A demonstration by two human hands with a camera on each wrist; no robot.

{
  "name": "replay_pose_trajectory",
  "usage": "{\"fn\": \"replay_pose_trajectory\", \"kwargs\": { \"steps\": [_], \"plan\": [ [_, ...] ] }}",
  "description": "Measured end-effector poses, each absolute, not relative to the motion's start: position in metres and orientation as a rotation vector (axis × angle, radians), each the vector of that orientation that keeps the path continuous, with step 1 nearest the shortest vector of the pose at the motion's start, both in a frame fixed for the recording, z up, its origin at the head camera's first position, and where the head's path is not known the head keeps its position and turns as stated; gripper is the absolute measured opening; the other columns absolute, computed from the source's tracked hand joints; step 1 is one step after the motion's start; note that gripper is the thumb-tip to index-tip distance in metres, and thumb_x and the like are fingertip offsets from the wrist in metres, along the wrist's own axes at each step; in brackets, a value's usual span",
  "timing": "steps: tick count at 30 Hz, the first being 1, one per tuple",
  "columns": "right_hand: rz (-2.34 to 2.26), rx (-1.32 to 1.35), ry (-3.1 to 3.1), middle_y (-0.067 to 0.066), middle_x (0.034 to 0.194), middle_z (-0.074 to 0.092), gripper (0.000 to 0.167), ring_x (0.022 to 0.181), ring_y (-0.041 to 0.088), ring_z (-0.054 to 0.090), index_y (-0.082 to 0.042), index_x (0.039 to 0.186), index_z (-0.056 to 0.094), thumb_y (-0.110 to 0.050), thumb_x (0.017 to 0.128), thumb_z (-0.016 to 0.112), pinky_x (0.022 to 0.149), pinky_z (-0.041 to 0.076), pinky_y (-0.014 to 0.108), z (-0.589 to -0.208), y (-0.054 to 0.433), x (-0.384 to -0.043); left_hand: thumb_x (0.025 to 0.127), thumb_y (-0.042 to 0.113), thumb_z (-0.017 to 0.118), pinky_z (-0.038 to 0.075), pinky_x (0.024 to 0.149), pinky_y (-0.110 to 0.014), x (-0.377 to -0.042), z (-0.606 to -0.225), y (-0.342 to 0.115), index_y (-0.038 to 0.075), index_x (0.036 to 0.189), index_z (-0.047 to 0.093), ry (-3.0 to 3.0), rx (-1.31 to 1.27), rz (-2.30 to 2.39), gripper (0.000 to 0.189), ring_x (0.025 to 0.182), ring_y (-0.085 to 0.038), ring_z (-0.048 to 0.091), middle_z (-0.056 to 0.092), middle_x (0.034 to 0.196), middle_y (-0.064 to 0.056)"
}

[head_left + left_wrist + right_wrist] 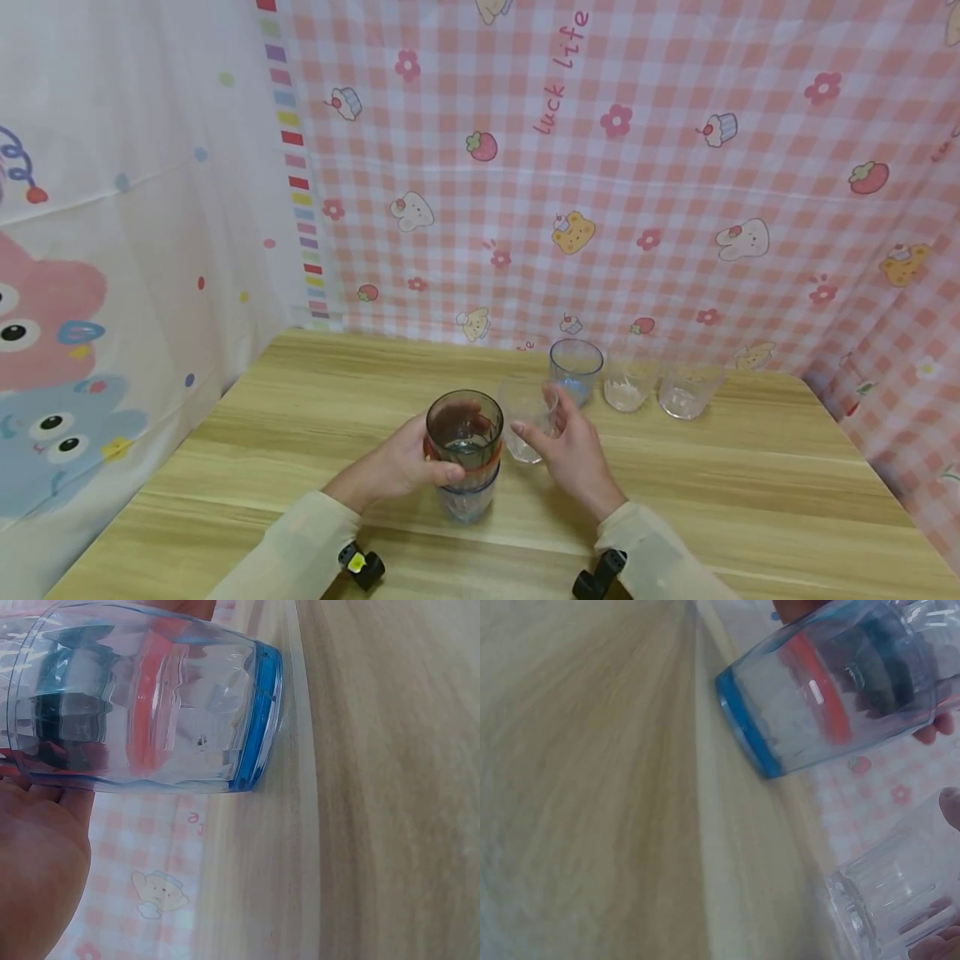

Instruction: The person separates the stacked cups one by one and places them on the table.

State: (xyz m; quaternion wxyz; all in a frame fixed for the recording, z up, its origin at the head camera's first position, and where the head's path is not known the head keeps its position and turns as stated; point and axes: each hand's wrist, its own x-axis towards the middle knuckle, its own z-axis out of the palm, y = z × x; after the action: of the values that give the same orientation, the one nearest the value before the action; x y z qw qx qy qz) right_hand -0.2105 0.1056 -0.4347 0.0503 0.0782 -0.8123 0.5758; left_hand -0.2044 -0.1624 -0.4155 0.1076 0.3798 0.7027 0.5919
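Observation:
In the head view my left hand (408, 468) grips a stack of nested tumblers (467, 493). A dark grey tumbler (461, 427) sits on top, an orange-red one shows at its middle, and a blue-tinted one is outermost at the bottom. The left wrist view shows the blue base (259, 716) of this outer tumbler, with a red band (150, 705) inside it. Just right of the stack, my right hand (576, 454) holds a clear tumbler (521, 429) between thumb and fingers. The same clear tumbler (896, 889) appears below the stack in the right wrist view.
Behind my right hand stands a blue-rimmed tumbler (576, 358). Two clear tumblers, one nearer (627, 393) and one farther right (684, 400), continue that row. The wooden table (240, 450) ends at a pink checked cloth (652, 192); a white printed cloth (172, 275) hangs at left.

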Motion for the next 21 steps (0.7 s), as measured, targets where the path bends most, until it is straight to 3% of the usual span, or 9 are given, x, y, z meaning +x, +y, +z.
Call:
{"fn": "replay_pose_trajectory", "kwargs": {
  "steps": [14,21],
  "plan": [
    [1.698,0.168,-2.535,0.025,0.172,0.036,0.092,0.155,0.047,0.04,0.001,0.168,0.026,-0.027,0.1,0.081,0.125,0.039,0.055,-0.436,0.101,-0.22,0.095,0.057,0.08,0.046,0.117,-0.03,-0.206,-0.416,-0.164,0.002,0.158,0.044,2.091,1.147,1.724,0.091,0.135,-0.014,0.062,0.064,0.148,-0.018],
    [1.732,0.12,-2.527,0.023,0.173,0.035,0.092,0.158,0.045,0.037,0.003,0.168,0.026,-0.025,0.1,0.08,0.127,0.037,0.055,-0.437,0.094,-0.226,0.095,0.06,0.078,0.046,0.117,-0.03,-0.205,-0.416,-0.163,0.004,0.157,0.046,2.098,1.155,1.726,0.09,0.135,-0.015,0.062,0.064,0.148,-0.02]
  ]
}}
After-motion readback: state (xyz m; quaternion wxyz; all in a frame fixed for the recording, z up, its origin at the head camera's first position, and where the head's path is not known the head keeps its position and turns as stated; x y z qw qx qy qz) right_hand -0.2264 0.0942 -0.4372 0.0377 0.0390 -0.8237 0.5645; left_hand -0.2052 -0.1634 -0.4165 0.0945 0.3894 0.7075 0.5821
